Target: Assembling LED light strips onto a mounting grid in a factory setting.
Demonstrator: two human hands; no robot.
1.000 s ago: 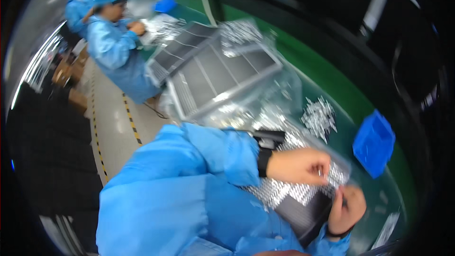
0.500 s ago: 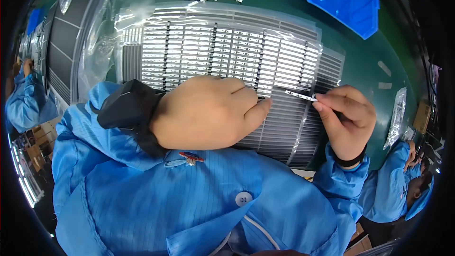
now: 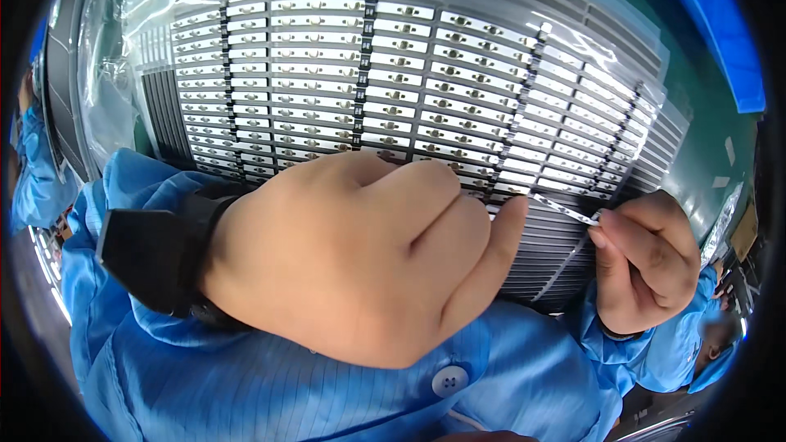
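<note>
A black slotted tray [image 3: 548,258] lies before me, its upper rows filled with narrow white strips [image 3: 471,86] carrying small dark parts. My right hand [image 3: 651,266] pinches the right end of one white strip [image 3: 565,209] between thumb and forefinger. That strip slants up leftward over the lower slots, toward my left hand. Back up and fingers curled down, my left hand [image 3: 352,258] lies over the lower filled rows. Its fingertips are mostly hidden beneath it, so what they hold cannot be made out.
Clear plastic film [image 3: 106,74] lies at the tray's left side. A blue bin [image 3: 720,24] stands at the far right on the green table [image 3: 696,123]. Other people in blue [image 3: 37,164] sit at both sides.
My view has come closer to the tray, and the pile of loose strips at the back has left the picture. The right hand keeps its pinch on the strip; the left hand stays curled.
</note>
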